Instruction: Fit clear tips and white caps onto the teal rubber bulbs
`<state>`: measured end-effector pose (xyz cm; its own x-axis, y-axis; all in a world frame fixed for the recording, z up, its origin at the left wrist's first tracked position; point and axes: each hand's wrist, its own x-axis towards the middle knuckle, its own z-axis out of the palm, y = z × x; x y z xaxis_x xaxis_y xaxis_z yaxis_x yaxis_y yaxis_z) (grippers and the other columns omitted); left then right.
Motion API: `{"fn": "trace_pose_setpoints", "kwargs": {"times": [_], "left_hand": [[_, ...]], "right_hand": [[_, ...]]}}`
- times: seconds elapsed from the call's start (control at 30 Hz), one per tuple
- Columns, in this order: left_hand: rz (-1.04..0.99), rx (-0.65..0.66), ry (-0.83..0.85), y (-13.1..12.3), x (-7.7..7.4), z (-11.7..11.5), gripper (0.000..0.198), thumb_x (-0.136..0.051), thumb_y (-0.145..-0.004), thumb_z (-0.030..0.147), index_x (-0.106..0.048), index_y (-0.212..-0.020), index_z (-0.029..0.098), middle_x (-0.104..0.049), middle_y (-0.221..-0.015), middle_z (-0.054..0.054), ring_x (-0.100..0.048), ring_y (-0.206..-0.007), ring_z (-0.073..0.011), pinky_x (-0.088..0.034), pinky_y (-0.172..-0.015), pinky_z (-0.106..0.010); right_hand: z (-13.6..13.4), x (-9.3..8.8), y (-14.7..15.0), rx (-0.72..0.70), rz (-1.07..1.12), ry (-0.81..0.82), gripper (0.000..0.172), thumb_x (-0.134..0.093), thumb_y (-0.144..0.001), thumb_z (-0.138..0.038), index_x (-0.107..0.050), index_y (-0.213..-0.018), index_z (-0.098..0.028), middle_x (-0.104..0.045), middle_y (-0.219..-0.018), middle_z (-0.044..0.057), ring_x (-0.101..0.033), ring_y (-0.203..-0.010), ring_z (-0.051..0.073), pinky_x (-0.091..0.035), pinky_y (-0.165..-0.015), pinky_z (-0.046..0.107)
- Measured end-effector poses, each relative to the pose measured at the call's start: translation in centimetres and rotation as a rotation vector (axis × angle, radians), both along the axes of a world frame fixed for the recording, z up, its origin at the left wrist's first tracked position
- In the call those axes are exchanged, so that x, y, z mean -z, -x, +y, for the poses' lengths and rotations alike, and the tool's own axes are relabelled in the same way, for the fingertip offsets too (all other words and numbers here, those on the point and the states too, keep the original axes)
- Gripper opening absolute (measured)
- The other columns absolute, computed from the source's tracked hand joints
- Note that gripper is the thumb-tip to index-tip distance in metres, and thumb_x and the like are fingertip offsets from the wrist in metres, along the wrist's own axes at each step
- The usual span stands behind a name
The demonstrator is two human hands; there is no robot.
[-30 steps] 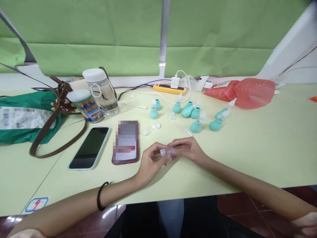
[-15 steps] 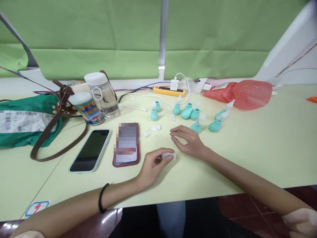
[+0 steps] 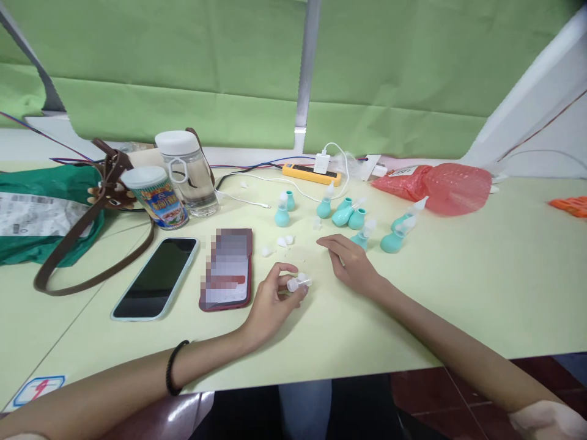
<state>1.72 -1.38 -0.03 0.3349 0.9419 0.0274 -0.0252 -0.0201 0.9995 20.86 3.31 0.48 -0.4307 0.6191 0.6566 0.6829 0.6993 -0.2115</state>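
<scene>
My left hand (image 3: 274,298) rests on the pale green table (image 3: 458,293) with its fingers pinched round a small clear plastic piece (image 3: 297,283). My right hand (image 3: 351,263) lies on the table just to the right of it, fingers loosely stretched toward the left and holding nothing. Beyond my hands stand several teal rubber bulbs (image 3: 348,214), some fitted with clear tips. A few small white bits (image 3: 280,242) lie near them.
Two phones (image 3: 158,276) lie to the left, beside a printed cup (image 3: 156,197) and a clear bottle (image 3: 189,173). A green bag (image 3: 36,214) with a brown strap sits far left. A red plastic bag (image 3: 440,186) and a yellow power strip (image 3: 312,173) are at the back.
My two hands, earlier joined on the clear piece, have come apart. The left keeps the piece; the right moved away, opened and settled on the table.
</scene>
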Motion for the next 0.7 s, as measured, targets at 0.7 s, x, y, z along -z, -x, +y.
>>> {"fn": "trace_pose_setpoints", "kwargs": {"times": [0.7], "left_hand": [[0.113,0.049,-0.017,0.1,0.1,-0.1,0.023,-0.063,-0.067,0.029,-0.059,-0.085,0.015,-0.058,-0.074,-0.003,-0.052,-0.063,-0.0114,-0.043,-0.058,-0.023]], "right_hand": [[-0.6,0.0,0.8,-0.059,-0.106,0.196,0.029,-0.040,-0.082,-0.020,-0.047,-0.110,-0.018,-0.053,-0.111,0.009,-0.045,-0.106,0.020,-0.041,-0.088,0.039]]}}
